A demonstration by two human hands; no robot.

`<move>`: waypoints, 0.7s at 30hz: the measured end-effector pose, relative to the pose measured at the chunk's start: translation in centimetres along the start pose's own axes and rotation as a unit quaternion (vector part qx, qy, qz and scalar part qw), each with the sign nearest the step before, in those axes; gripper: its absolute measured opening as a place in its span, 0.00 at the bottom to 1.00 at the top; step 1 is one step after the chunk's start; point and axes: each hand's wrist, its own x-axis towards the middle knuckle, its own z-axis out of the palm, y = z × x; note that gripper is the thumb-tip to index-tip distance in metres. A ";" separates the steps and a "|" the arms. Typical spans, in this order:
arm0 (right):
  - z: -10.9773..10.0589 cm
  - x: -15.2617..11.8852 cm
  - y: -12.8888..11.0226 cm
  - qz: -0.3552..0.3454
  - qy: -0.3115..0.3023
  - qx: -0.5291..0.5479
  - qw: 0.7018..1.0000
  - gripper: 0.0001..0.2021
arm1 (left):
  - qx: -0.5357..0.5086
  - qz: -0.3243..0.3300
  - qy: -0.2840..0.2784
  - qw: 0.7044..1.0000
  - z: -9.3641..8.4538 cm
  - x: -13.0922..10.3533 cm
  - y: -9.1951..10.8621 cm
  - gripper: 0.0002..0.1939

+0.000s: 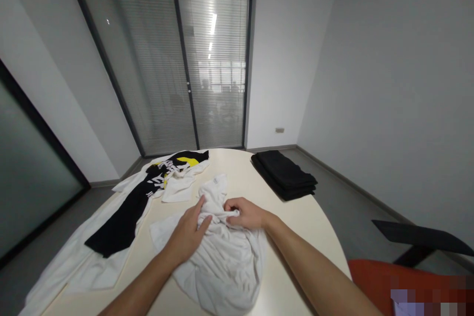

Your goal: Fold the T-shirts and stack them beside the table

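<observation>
A crumpled white garment [229, 266], likely a shirt, lies bunched on the table in front of me, its narrow gathered end pointing away. My right hand [247, 212] is closed on a fold of it at the right side, thumb and curled fingers pinching the cloth. On the opposite side my left hand [188, 234] lies against the fabric, thumb and index finger spread apart. The other fingertips of that hand are partly hidden.
A cream round-edged table [296, 227] carries everything. Along its left lies a spread-out white, black and yellow garment [129, 212]. Folded black cloth [283, 174] is stacked at the far right. A red chair [377, 281] with a black armrest stands at the right edge.
</observation>
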 end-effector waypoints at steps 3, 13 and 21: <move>-0.3 0.0 -0.7 0.011 -0.042 0.074 0.996 0.08 | -0.055 -0.001 -0.029 0.998 -0.5 0.2 0.3 0.32; -0.9 -0.4 1.3 0.099 0.126 0.138 0.977 0.27 | -0.125 0.124 -0.046 0.983 -0.7 -0.3 2.2 0.21; -0.7 -0.6 0.7 0.085 -0.004 0.258 0.962 0.18 | -0.106 0.281 -0.076 0.951 -1.9 -0.9 4.3 0.23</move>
